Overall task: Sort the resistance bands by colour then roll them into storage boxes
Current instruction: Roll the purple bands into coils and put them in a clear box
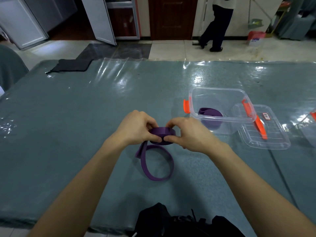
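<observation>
A purple resistance band (162, 131) is partly rolled into a flat coil at the table's middle. My left hand (136, 127) pinches the coil's left side and my right hand (188, 132) pinches its right side. The band's loose tail (158, 177) loops on the table toward me. To the right stands a clear storage box (220, 93) with orange latches, holding another rolled purple band (211, 112).
The box's clear lid (266, 144) leans against its right side. A dark cloth (71, 65) lies at the table's far left edge. A black bag (179, 221) sits at the near edge. A person (215, 23) stands on the floor beyond the table.
</observation>
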Tool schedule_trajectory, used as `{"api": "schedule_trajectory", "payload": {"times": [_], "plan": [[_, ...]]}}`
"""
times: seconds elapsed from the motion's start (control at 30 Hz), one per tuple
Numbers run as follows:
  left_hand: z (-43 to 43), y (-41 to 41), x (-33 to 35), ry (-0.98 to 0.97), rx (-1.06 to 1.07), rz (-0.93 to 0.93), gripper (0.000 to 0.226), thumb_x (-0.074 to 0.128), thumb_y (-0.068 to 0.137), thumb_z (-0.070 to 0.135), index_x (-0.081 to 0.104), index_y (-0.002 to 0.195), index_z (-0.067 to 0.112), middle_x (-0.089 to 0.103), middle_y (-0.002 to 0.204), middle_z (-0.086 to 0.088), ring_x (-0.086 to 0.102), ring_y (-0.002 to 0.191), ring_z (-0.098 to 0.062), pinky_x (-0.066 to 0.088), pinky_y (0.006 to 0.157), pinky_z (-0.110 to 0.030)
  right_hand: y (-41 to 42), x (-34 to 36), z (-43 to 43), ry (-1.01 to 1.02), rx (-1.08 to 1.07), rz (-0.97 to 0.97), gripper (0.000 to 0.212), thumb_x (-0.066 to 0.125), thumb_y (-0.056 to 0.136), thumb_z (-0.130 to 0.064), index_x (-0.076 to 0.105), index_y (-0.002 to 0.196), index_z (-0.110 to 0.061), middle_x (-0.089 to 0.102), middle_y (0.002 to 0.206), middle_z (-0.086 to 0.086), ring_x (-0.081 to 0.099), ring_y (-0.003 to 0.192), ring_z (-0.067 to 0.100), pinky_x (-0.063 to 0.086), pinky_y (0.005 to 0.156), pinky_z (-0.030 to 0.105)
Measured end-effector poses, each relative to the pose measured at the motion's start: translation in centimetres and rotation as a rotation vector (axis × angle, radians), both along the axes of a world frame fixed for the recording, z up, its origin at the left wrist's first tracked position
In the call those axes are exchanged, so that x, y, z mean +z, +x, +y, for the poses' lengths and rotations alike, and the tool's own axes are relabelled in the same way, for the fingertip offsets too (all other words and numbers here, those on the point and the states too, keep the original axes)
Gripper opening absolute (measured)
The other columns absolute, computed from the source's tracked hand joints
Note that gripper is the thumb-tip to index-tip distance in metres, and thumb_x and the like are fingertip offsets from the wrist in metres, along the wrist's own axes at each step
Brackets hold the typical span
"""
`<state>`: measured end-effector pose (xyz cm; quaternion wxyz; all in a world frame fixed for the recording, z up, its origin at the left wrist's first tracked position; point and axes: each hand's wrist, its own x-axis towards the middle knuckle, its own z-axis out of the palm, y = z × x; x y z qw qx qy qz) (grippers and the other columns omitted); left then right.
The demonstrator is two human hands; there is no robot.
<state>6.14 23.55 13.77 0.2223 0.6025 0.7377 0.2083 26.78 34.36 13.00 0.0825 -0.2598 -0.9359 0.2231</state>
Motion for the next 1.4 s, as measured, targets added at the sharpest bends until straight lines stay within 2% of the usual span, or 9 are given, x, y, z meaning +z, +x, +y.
{"api": "schedule_trajectory", "payload": {"times": [0.17,0.3,0.4,0.53,0.67,0.93,1.07,1.17,1.4], "plan": [[0.2,0.6,0.1,0.036,-0.042,0.283,0.05,0.075,0.055,0.076,0.082,0.085,0.036,0.075,0.07,0.015,0.072,0.071,-0.007,0.059,0.069,-0.038,-0.3,-1.8,-0.4,0.049,0.007,0.073,0.024,0.08,0.091,-0.04,0.072,0.103,-0.02,0.066,0.092,-0.01,0.054,0.073,0.012,0.04,0.07,0.03],[0.3,0.8,-0.2,0.048,-0.084,0.374,0.043,0.084,0.063,0.071,0.082,0.089,0.036,0.077,0.075,0.013,0.072,0.076,-0.012,0.057,0.07,-0.035,-0.1,-2.3,-0.4,0.097,0.013,0.032,0.04,0.078,0.087,-0.055,0.07,0.114,-0.025,0.075,0.105,-0.006,0.07,0.094,0.023,0.055,0.081,0.042],[0.5,1.3,-0.2,0.103,-0.087,0.371,0.047,0.077,0.064,0.075,0.082,0.091,0.036,0.077,0.075,0.012,0.071,0.074,-0.014,0.056,0.07,-0.036,-0.2,-2.7,-0.1,0.133,0.013,-0.012,0.037,0.078,0.089,-0.055,0.072,0.108,-0.024,0.076,0.092,0.0,0.07,0.085,0.029,0.051,0.071,0.04],[-0.1,0.7,-0.2,0.094,-0.015,-0.106,0.038,0.1,0.065,0.043,0.086,0.098,0.028,0.082,0.083,0.011,0.079,0.081,-0.007,0.065,0.084,-0.035,0.9,-1.7,0.6,-0.069,-0.049,0.066,0.025,0.084,0.087,-0.05,0.077,0.097,-0.028,0.075,0.073,-0.004,0.071,0.065,0.014,0.057,0.069,0.038],[-0.6,-1.0,-0.4,0.032,0.005,-0.456,0.042,0.101,0.067,0.009,0.085,0.106,0.01,0.084,0.095,-0.005,0.082,0.094,-0.023,0.065,0.094,-0.035,1.6,-0.2,0.9,-0.442,-0.084,0.153,0.021,0.091,0.084,-0.032,0.08,0.098,-0.022,0.079,0.077,0.002,0.078,0.062,0.018,0.066,0.07,0.04],[-0.7,-0.5,0.0,0.094,0.015,-0.496,0.032,0.1,0.069,0.014,0.085,0.097,0.009,0.084,0.09,-0.008,0.082,0.087,-0.029,0.066,0.09,-0.04,1.7,0.5,1.1,-0.768,-0.115,0.232,0.025,0.092,0.082,-0.014,0.082,0.104,-0.009,0.082,0.093,0.009,0.077,0.069,0.036,0.067,0.067,0.039],[-0.6,0.2,0.2,0.054,0.0,-0.411,0.029,0.101,0.072,0.02,0.087,0.097,0.014,0.083,0.082,-0.003,0.083,0.081,-0.023,0.067,0.088,-0.044,1.8,0.9,1.0,-0.654,-0.086,0.094,0.043,0.095,0.08,-0.029,0.078,0.117,-0.018,0.081,0.103,0.001,0.079,0.068,0.032,0.066,0.062,0.043],[-0.2,0.5,0.1,0.03,-0.051,-0.312,0.028,0.1,0.074,0.025,0.087,0.098,0.02,0.083,0.08,0.003,0.082,0.079,-0.014,0.067,0.086,-0.046,1.2,1.2,1.0,-0.464,-0.055,0.01,0.036,0.094,0.079,-0.042,0.08,0.103,-0.02,0.08,0.092,0.007,0.077,0.058,0.024,0.063,0.053,0.046],[-0.4,-0.4,-0.5,0.014,-0.011,-0.484,0.044,0.099,0.071,0.004,0.084,0.112,0.01,0.085,0.098,-0.001,0.082,0.096,-0.019,0.064,0.095,-0.035,1.9,0.7,1.2,-0.674,-0.18,0.276,0.023,0.096,0.078,-0.026,0.085,0.098,-0.019,0.081,0.083,0.01,0.076,0.06,0.038,0.062,0.062,0.047]]}}
